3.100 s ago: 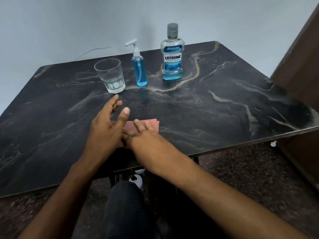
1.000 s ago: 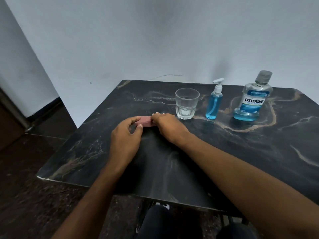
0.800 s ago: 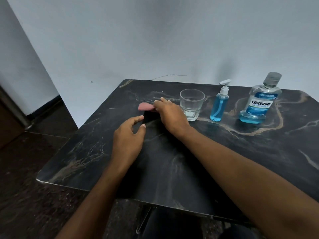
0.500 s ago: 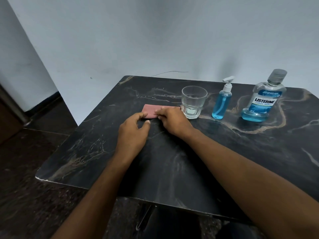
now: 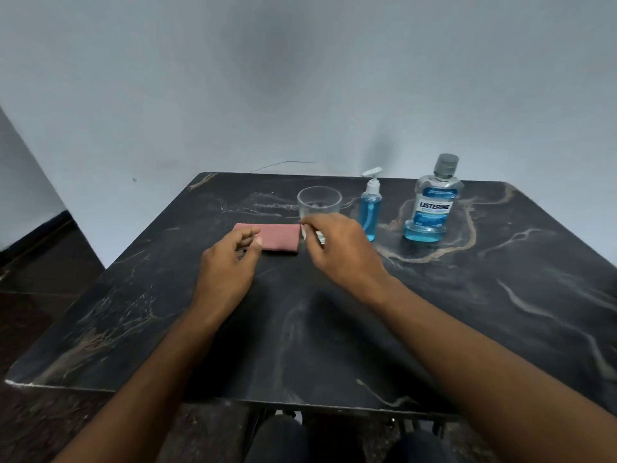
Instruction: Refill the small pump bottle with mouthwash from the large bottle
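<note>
Pink cloth lies flat on the table, left of the glass. Left hand loosely curled at the cloth's near-left corner, right hand empty, fingers bent before the glass; contact with either is unclear. Right of the glass: pump bottle, then large bottle, both upright and capped.

Probably home: marble-look table, bare wall.
</note>
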Available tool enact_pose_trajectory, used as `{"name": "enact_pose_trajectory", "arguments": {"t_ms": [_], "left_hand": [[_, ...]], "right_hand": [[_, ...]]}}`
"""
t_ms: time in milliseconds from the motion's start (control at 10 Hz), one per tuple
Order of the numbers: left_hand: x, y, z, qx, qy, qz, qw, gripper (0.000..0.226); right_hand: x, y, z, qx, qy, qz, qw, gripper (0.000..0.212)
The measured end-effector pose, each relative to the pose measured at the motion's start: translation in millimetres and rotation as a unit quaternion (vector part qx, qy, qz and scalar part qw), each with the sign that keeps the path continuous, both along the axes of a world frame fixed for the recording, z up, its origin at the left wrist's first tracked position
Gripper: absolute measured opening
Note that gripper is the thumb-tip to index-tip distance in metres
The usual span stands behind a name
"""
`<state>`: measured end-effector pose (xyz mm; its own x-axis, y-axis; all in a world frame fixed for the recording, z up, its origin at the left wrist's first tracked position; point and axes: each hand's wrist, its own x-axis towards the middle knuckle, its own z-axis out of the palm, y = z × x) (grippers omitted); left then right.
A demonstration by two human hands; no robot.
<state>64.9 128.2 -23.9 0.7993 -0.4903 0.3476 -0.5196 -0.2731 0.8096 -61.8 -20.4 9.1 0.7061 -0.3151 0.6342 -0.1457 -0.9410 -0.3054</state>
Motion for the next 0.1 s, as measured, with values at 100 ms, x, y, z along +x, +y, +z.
{"name": "enact_pose_trajectory", "arguments": {"t_ms": [100], "left_hand": [[-11.9, -16.2, 10.3, -0.017, -0.044, -0.010, 0.999, 0.035]], "right_hand": [[-34.3, -18.1, 16.8, -0.042, -0.054, -0.056, 0.996, 0.022]]}}
